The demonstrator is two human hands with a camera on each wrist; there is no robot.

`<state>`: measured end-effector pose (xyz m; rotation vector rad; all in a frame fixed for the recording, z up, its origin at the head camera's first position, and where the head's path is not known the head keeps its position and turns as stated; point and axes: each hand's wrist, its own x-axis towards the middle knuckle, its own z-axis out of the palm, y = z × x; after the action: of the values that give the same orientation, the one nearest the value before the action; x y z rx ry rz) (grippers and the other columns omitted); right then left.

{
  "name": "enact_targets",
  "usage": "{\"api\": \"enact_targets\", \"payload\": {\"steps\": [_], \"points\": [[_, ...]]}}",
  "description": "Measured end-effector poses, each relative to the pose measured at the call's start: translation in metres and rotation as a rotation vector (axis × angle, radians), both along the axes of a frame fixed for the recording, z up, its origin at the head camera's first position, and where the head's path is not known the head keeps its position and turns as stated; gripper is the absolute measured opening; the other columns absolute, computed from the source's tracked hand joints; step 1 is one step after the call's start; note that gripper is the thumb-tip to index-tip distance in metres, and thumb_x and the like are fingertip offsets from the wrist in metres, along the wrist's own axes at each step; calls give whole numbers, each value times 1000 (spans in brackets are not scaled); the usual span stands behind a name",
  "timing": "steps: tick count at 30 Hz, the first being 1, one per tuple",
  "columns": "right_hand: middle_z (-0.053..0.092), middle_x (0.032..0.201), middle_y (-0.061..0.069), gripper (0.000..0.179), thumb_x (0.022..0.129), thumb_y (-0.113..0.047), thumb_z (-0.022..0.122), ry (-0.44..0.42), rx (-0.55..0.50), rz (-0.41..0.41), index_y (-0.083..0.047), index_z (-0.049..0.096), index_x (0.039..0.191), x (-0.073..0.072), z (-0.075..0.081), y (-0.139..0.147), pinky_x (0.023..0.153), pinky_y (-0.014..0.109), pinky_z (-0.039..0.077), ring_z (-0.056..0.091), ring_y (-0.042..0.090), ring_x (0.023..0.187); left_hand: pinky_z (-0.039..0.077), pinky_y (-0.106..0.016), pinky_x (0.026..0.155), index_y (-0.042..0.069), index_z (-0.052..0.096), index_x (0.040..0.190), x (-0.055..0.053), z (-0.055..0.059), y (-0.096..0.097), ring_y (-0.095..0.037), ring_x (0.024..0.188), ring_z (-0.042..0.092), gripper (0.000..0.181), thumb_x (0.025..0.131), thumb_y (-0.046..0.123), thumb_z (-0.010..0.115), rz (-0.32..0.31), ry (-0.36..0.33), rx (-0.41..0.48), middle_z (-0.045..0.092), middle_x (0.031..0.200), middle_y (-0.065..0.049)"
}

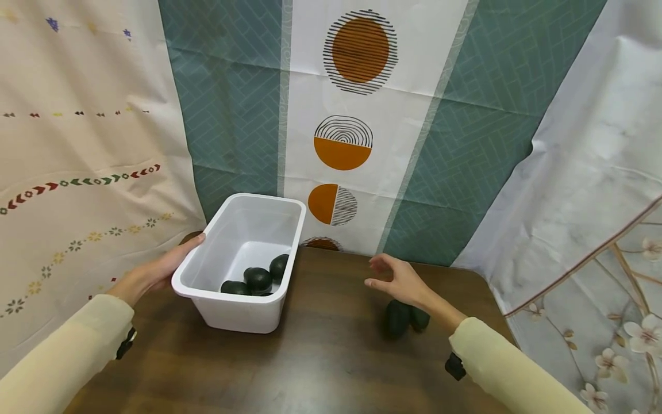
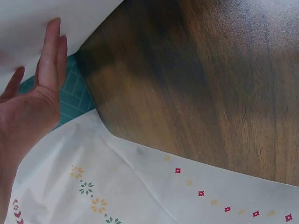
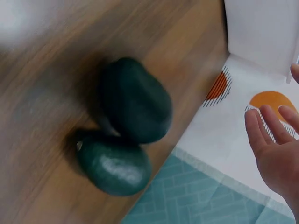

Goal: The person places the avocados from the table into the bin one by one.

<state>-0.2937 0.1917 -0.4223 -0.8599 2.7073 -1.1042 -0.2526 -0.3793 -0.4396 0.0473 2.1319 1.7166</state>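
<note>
- Reference: head view; twelve o'clock points away from the person.
- Left hand (image 1: 168, 264): placed at the nine o'clock side of the white bin (image 1: 243, 315). Fingers are extended, lying along the bin's outer wall; thumb and fingers stand apart.
- White bin: located at ten o'clock on the brown table (image 1: 331, 351).
- Bin contents: dark green avocados (image 1: 258, 279), grouped toward the five o'clock wall. Three show clearly; a sliver of another dark surface shows at the near wall.
- Right hand (image 1: 403, 283): raised above the table, at three o'clock from the bin and well apart from it. Thumb and fingers are apart, fingers loosely bent, nothing between them.
- Loose avocados: two units on the table, near the right hand. The first avocado (image 1: 397, 319) lies at six o'clock from that hand; the second avocado (image 1: 419, 318) lies at five o'clock, partly covered by the forearm. The right wrist view shows the pair touching.
- Surroundings: teal-and-white cloth (image 1: 233, 86) at twelve o'clock; cream cloth (image 1: 77, 138) at ten o'clock; floral cloth (image 1: 595, 172) at two o'clock.
</note>
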Motion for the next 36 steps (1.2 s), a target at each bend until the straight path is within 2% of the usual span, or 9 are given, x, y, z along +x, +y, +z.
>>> {"api": "enact_targets", "payload": {"steps": [5,8,12,18,27,36], "points": [[67,135,9,55,95,-39,82,22,32,27,-11,62,139,1,-4,9,103,54,53,63,34,127,51,-58,103,4,15,166,2,-3,-2,-33,126,59,83,111,65,19,5,-2,8,50,148,-24],[68,134,11,56,95,-38,82,65,65,43,-9,62,139,1,-7,15,102,55,53,63,35,126,51,-58,103,4,15,166,0,-4,-3,-33,127,58,83,111,65,20,3,-3,27,48,149,-24],[68,134,11,55,95,-31,83,112,117,63,-6,61,139,0,-11,21,101,52,54,64,32,125,50,-59,104,4,14,166,-1,-5,-3,-34,128,58,83,111,65,20,0,0,29,48,149,-24],[68,134,14,54,93,-24,85,155,159,105,-1,61,136,-2,-12,30,102,54,53,65,36,124,52,-57,103,2,17,166,-4,-3,0,-34,126,59,86,110,68,20,4,14,5,49,149,-26],[70,123,13,47,91,-19,86,232,296,164,-1,66,129,-2,-20,40,100,53,53,66,33,117,52,-57,102,6,15,167,-1,-6,-1,-38,130,57,83,110,66,19,-1,5,30,41,155,-31],[69,123,14,42,91,-12,84,227,361,196,1,66,127,3,-25,47,98,56,52,65,37,116,51,-56,103,8,15,167,-2,-8,-4,-38,133,53,81,110,66,21,1,15,52,37,157,-31]]}}
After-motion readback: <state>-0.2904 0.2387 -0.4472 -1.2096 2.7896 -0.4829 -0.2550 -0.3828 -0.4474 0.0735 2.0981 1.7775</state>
